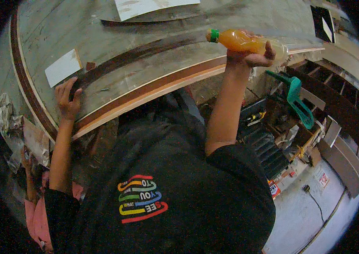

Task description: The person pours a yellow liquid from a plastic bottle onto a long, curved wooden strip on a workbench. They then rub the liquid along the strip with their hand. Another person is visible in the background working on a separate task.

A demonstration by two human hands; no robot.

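My right hand [251, 55] is closed around a clear plastic bottle [235, 40] of orange liquid. The bottle is held sideways above the board's near edge, its green cap [214, 35] pointing left. Far to the left, my left hand [68, 99] lies with its fingers stretched out on the large grey-green board [154, 67]. Its fingertips are just below a small white rectangular piece [64, 67], and I cannot tell whether they touch it. A small brown chip [90, 65] lies beside that piece. A dark curved streak crosses the board.
A brown-and-cream strip [154, 91] edges the board. A white sheet [156, 8] lies at its far side. To the right are a green looped plastic piece [296, 97], a black ribbed case [268, 152] and wooden compartments [327, 80]. Another person's pink-clothed arm [35, 211] shows lower left.
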